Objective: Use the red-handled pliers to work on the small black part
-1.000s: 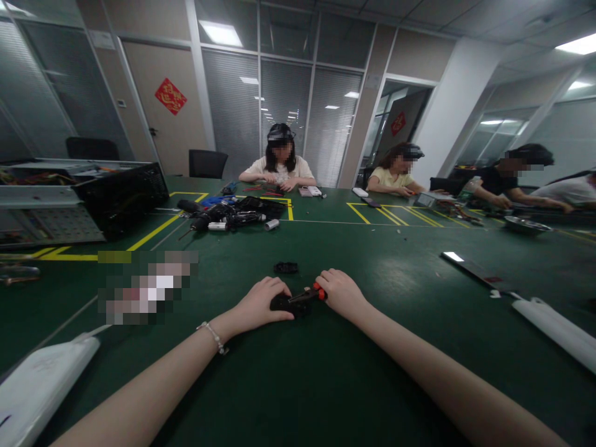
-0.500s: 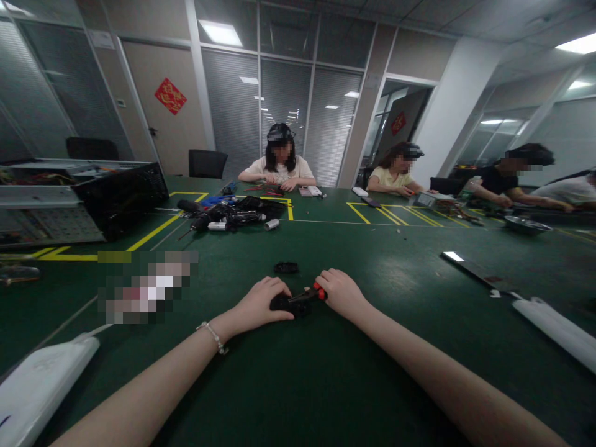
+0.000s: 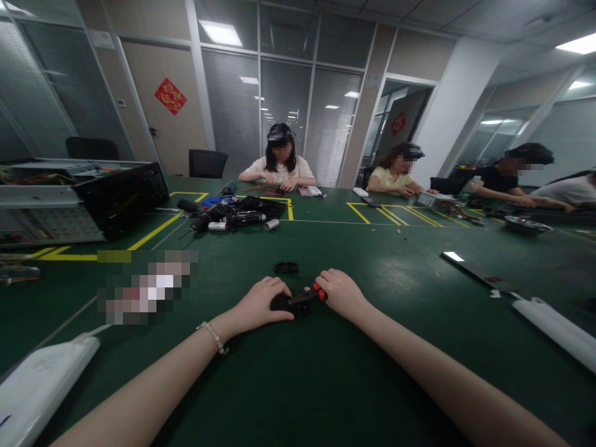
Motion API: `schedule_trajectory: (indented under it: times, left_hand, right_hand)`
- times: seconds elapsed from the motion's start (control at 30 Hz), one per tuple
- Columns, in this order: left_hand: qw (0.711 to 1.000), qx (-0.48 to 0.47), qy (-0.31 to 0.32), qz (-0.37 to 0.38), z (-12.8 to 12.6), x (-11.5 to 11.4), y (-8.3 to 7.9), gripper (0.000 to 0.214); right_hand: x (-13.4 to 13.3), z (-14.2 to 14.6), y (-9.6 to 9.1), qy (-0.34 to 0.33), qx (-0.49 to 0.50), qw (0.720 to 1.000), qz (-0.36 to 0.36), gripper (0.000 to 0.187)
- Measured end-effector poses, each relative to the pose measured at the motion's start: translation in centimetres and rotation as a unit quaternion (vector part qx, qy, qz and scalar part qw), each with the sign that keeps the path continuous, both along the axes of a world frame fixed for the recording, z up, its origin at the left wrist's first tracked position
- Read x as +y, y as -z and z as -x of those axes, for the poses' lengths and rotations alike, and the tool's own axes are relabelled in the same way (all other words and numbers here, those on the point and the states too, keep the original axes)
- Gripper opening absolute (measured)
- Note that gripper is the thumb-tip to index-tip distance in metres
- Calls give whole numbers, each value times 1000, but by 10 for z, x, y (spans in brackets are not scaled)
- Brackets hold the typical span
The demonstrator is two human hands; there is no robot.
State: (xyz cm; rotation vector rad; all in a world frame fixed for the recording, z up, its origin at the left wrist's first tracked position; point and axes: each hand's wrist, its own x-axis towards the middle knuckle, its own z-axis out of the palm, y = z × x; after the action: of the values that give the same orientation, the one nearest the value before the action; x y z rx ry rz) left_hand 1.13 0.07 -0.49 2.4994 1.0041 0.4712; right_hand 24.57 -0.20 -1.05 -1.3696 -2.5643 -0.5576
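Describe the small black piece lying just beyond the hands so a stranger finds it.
Start at the big green table. Past the left hand and right hand lies the small black piece. It lies alone, untouched, unlike the heap of black tools farther back.

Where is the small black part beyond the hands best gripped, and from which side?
Probably from above, pinching the small black part across its narrow front-to-back width at mid-length: it lies flat and low on the table, free of neighbours.

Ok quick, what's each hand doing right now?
Left hand: closed on the small black part, holding it down on the green table.
Right hand: closed on the red-handled tool, its tip at the part.
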Motion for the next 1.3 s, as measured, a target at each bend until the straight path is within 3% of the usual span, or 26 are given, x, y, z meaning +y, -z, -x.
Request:
schedule_trajectory:
  times: [1.3]
  left_hand:
    - [1000, -3, -2, 2, 1, 2, 2, 37]
  right_hand:
    - [-2, 3, -3, 12, -7, 1000, -2, 15]
